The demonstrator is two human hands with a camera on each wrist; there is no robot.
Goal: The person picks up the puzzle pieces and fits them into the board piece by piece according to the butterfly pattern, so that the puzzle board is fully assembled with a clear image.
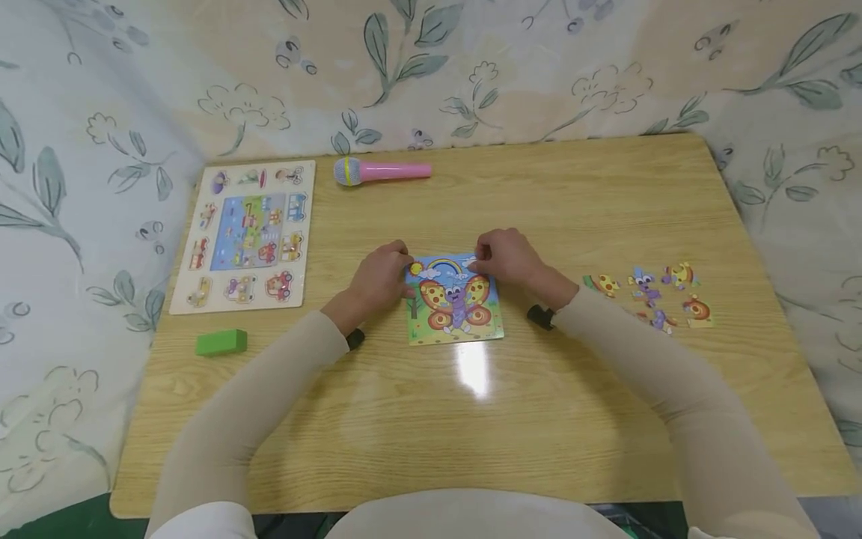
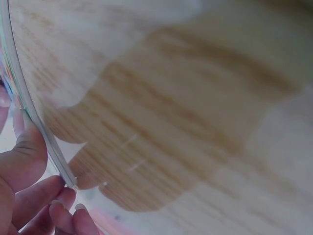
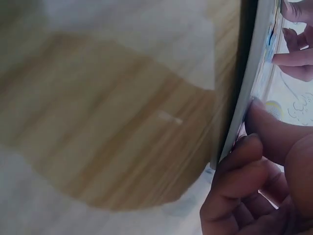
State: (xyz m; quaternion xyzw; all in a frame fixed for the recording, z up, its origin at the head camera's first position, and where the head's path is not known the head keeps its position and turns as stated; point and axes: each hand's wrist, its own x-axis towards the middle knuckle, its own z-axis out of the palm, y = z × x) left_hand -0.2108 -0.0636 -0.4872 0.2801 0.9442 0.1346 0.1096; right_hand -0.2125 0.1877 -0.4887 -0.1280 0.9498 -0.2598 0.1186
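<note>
A square butterfly puzzle board (image 1: 458, 303), with a rainbow and a sun along its top, lies in front of the person in the head view. My left hand (image 1: 378, 277) grips its upper left edge; in the left wrist view the thumb (image 2: 30, 152) is on the picture side and the fingertips are by the corner. At the upper right corner, my right hand (image 1: 513, 258) pinches the board. The right wrist view shows its thumb (image 3: 266, 120) on the picture side and curled fingers at the edge. Whether the board touches the table is hard to tell.
Several loose butterfly puzzle pieces (image 1: 679, 275) lie to the right, partly behind the right forearm. At the left are a vehicle peg board (image 1: 259, 296) and a green block (image 1: 221, 342). A pink toy microphone (image 1: 393, 171) lies near the back edge of the wooden table (image 1: 539, 434).
</note>
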